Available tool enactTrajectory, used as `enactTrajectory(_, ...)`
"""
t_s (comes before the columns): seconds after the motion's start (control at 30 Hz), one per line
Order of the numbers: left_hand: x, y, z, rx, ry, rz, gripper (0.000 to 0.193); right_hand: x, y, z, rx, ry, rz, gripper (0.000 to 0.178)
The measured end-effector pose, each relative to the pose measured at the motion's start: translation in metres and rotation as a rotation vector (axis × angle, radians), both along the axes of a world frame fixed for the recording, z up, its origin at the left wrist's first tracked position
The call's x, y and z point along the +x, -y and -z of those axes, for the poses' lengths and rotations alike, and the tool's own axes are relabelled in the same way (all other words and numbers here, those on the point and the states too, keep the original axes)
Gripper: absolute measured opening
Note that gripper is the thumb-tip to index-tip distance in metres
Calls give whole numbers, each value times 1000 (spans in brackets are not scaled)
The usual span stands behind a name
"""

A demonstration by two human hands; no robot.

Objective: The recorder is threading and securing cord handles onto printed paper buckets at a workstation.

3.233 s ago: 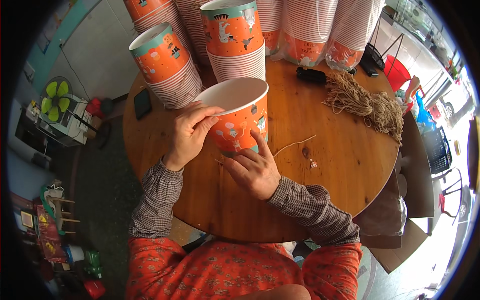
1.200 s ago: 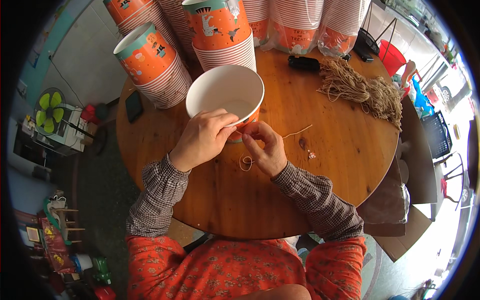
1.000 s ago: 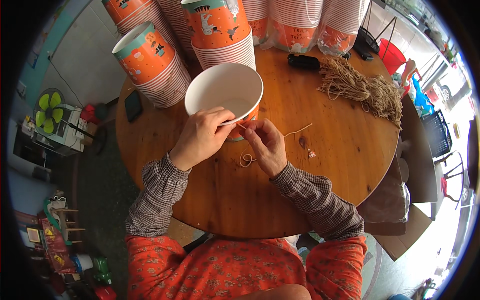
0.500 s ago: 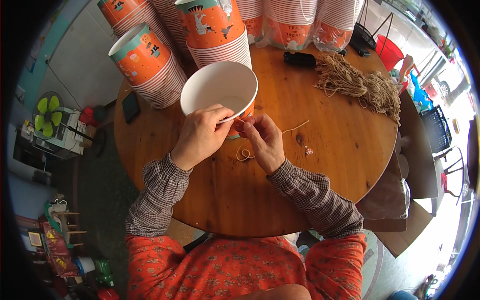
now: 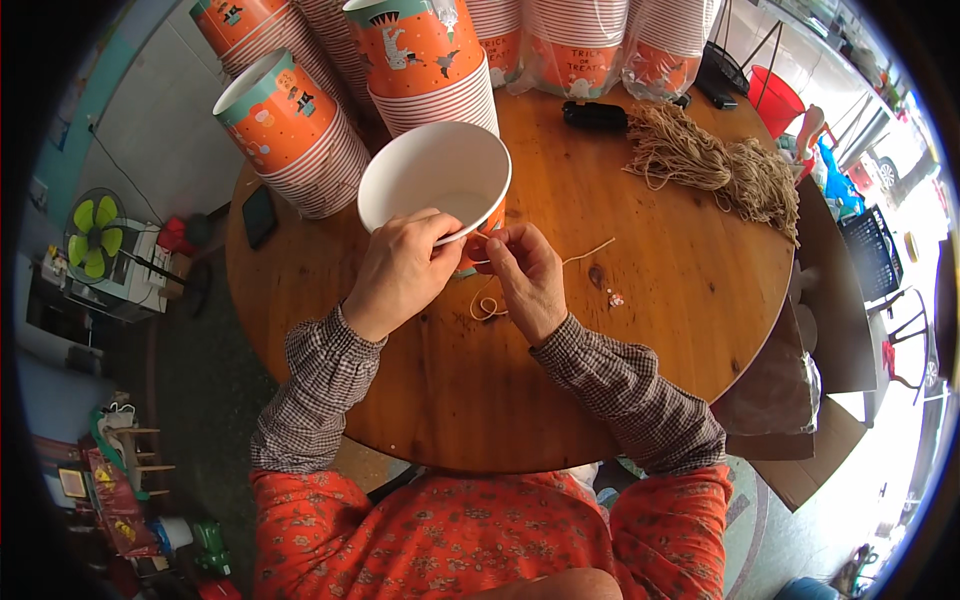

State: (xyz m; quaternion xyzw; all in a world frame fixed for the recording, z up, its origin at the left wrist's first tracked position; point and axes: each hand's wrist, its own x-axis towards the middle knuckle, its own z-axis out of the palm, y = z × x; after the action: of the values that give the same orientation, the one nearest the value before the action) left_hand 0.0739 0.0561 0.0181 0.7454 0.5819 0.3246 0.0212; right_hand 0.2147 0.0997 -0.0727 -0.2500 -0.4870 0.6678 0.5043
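A large paper bucket (image 5: 430, 180), white inside and orange outside, stands on the round wooden table in front of me, its mouth tilted toward me. My left hand (image 5: 405, 265) grips the near rim, fingers over the edge and thumb outside. Close beside it, my right hand (image 5: 518, 275) pinches a thin tan cord (image 5: 488, 306) against the bucket's outer side. One loop of the cord hangs below my fingers, and a free end trails to the right on the table. The spot where cord meets bucket is partly hidden by my fingers.
Stacks of orange printed buckets (image 5: 430, 75) rise at the back, some in clear plastic (image 5: 575, 60). A bundle of tan cords (image 5: 715, 165) lies at the right, near a black object (image 5: 594, 116). A phone (image 5: 259, 216) rests at the left table edge; tiny bits (image 5: 615, 298) lie right.
The view has shifted slightly. My fingers have moved only a little at the rim; both hands keep their hold.
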Motion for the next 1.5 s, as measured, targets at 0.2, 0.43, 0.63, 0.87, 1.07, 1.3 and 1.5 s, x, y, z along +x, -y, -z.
enactTrajectory(0.2,2,3,-6,-49,11,-13,8,0,-1,-4,67,116,16,12)
enactTrajectory(0.43,-9,-9,-8,-138,205,152,19,1,-3,-7,80,145,17,15)
enactTrajectory(0.63,-13,-20,-14,-391,121,131,16,3,-2,-11,6,63,-30,16)
enactTrajectory(0.87,-14,-18,-13,-411,107,104,12,12,-6,-20,2,129,-122,17)
enactTrajectory(1.07,-21,-22,-8,-168,360,73,8,14,-12,-30,105,73,3,16)
enactTrajectory(1.3,-10,-20,-23,159,135,151,5,5,-30,-64,511,323,60,15)
enactTrajectory(1.5,-8,-28,-8,110,637,124,10,1,-48,-82,546,426,-7,13)
